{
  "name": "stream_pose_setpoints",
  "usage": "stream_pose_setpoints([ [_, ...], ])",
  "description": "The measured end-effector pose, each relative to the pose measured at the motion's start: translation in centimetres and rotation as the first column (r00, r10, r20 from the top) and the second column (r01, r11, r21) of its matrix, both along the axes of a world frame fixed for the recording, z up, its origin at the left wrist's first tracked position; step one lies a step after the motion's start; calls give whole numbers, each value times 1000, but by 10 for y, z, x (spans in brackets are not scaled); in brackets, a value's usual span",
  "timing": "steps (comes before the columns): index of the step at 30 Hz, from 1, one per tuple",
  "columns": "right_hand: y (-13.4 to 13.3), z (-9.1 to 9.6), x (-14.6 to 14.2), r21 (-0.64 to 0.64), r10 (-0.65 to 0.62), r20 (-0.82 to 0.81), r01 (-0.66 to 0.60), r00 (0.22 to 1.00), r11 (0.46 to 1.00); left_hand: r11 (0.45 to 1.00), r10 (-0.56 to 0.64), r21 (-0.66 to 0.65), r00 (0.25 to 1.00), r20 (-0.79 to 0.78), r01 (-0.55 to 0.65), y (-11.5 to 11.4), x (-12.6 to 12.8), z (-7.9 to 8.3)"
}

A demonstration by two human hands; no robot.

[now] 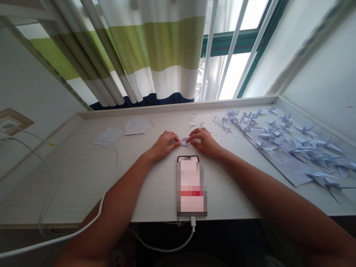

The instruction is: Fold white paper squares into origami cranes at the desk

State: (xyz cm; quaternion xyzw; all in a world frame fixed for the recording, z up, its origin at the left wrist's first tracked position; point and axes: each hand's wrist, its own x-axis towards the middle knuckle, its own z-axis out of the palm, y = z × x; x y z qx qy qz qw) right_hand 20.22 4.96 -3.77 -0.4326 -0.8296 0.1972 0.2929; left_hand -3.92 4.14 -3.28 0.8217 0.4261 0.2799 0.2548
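Observation:
A small folded piece of white paper (184, 141) lies on the desk between my two hands, just beyond the phone. My left hand (167, 144) pinches its left edge between thumb and fingers. From the other side, my right hand (205, 141) has its thumb and fingertips closed on the paper's right part. The exact fold is too small to make out. Nearest to both hands stands the phone (190, 185), lying face up with its screen lit and blurred.
Many folded paper cranes (274, 135) cover the right side, some on a printed sheet (289, 167). White paper squares (137, 125) and another sheet (108, 137) lie to the left. Paper scraps (201, 124) are scattered behind my hands. A white cable (118, 163) crosses my left arm.

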Motion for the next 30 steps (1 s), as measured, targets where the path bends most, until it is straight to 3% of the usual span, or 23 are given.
stream_pose_setpoints([
  [13,-1,4,-2,-93,-1,51,6,999,996,999,-48,14,993,-107,50,-1,1,-1],
  [19,-1,4,-4,-115,-22,59,29,998,993,998,45,37,995,-84,-42,0,-1,-3],
  [25,-1,3,-3,-111,-19,30,22,999,994,964,264,42,962,-67,-261,0,-2,-1],
  [28,-2,4,-3,-118,-26,34,29,999,993,963,269,18,962,-34,-269,-4,7,0],
  [30,-2,5,-3,-118,-30,39,35,999,992,962,270,-8,959,-90,-272,-6,13,1],
])
